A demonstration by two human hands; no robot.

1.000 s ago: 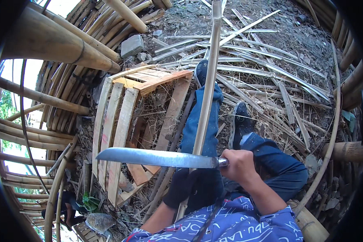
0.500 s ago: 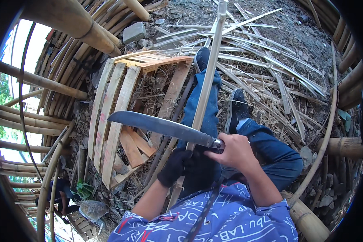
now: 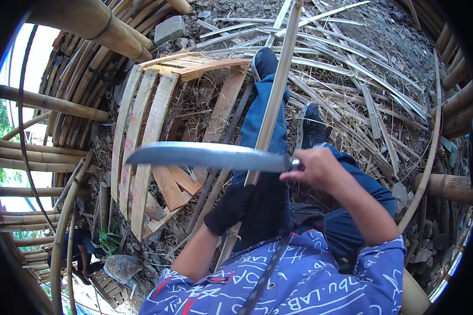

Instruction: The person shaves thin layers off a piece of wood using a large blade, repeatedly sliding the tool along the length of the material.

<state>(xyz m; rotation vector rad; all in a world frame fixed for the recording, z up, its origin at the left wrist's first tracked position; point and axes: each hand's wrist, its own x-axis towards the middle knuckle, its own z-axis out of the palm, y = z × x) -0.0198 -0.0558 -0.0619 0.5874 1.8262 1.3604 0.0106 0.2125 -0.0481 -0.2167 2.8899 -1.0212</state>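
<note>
In a black glove, my left hand is closed round the lower part of a long split bamboo strip. The strip slants from my lap up along my outstretched leg toward the far edge. My bare right hand grips the handle of a machete. Its broad blade, slightly smeared by motion, points left and crosses over the strip, above my gloved hand. Whether the edge touches the strip I cannot tell.
Left of my legs lies a wooden slatted crate. Several thin bamboo strips are strewn beyond my feet. Thick bamboo poles frame the left side, where another person crouches lower down. A grey block lies at the far left.
My right hand has moved away from my body and a little right, carrying the machete farther up along the strip. The blade lies more level. My left hand stays on the strip.
</note>
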